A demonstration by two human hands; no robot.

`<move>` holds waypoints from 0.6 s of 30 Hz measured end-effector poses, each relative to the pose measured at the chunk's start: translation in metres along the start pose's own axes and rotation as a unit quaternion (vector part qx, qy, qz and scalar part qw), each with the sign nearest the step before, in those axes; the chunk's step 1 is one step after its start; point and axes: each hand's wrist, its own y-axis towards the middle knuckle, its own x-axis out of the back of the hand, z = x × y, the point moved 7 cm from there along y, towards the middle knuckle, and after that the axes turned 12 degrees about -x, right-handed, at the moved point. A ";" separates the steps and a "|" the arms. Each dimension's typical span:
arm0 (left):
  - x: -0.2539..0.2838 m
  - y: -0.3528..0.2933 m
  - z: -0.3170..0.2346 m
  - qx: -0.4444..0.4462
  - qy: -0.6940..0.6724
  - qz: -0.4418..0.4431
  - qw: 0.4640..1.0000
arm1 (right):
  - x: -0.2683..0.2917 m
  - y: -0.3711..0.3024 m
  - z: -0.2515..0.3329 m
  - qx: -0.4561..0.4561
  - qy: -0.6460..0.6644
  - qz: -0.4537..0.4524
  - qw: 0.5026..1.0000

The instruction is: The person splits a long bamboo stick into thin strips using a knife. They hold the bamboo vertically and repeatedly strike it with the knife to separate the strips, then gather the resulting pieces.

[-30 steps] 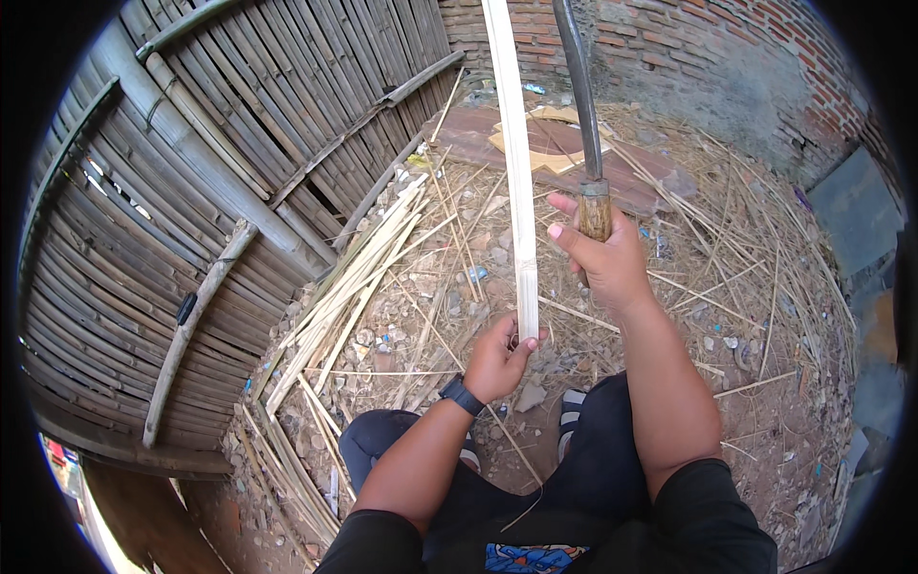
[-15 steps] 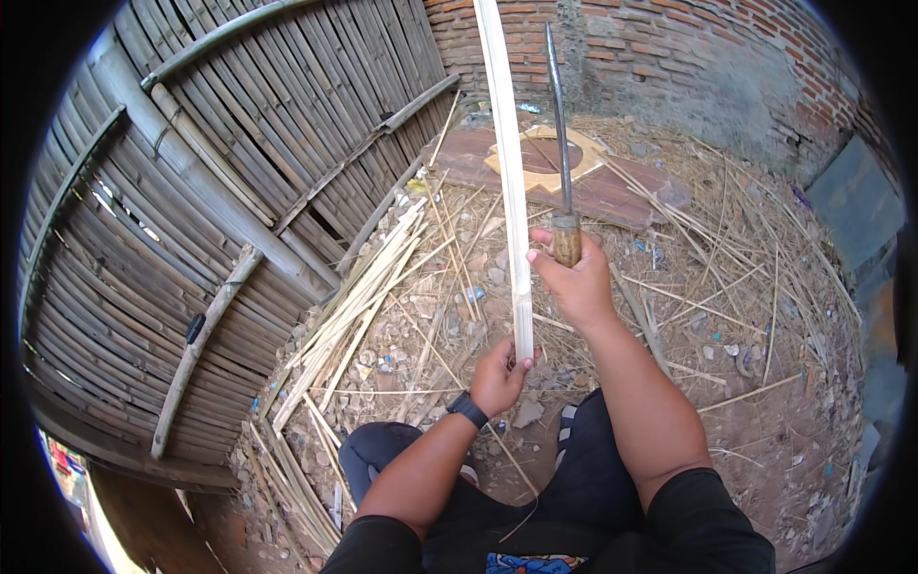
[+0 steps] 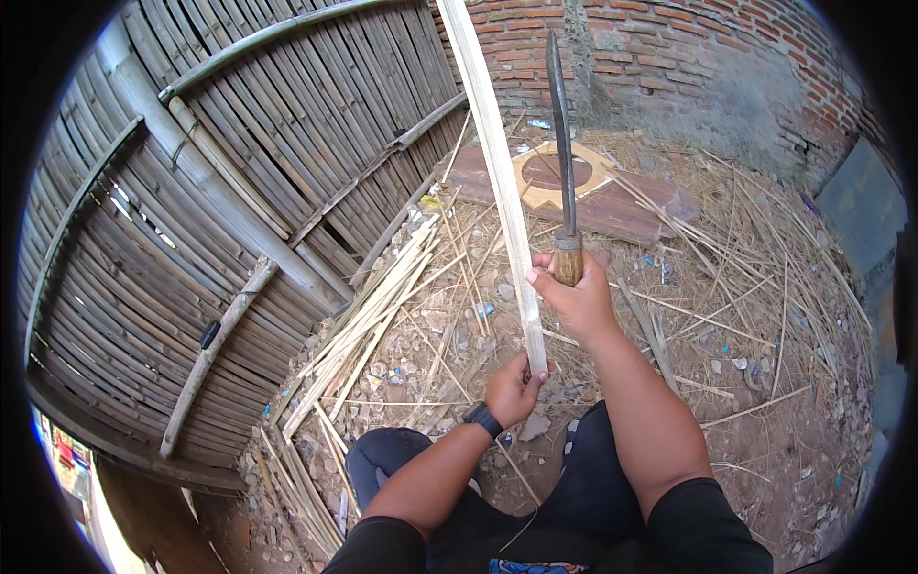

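Note:
A long pale bamboo strip [image 3: 505, 182] rises up the middle of the view, its top leaning left and running out of the frame. Its lower end is pinched between thumb and fingers of my left hand [image 3: 513, 392]. My right hand [image 3: 579, 298] is closed round the wooden handle of a knife [image 3: 566, 143]. The dark, narrow blade points up, roughly alongside the strip and apart from it. My right thumb also presses against the strip, above my left hand. The fingers behind the strip are partly hidden.
Pale split strips [image 3: 368, 311] lie in a pile at the left, by a bamboo wall [image 3: 277, 124]. Ahead, a reddish-brown board [image 3: 631, 215] bears a yellowish piece with a round opening [image 3: 595, 182]. Thin scraps litter the stony ground, and a brick wall [image 3: 660, 57] stands behind.
The strip's top now leans further left. My left hand and the strip's lower end sit slightly lower and further right in the view. Both hands keep their holds; the view has shifted a little.

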 end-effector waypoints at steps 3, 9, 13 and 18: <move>-0.005 0.000 0.000 -0.005 0.002 0.009 1.000 | 0.002 0.002 -0.002 -0.024 -0.006 0.015 1.000; 0.004 0.021 -0.011 0.030 0.151 0.176 0.972 | 0.003 0.003 -0.003 -0.031 0.015 0.030 0.999; 0.068 0.044 -0.041 0.057 0.179 0.245 0.951 | 0.007 0.003 0.005 -0.023 -0.070 0.029 0.997; 0.194 0.113 -0.227 -0.122 0.063 -0.166 0.976 | 0.013 0.005 -0.004 -0.007 -0.085 0.044 0.995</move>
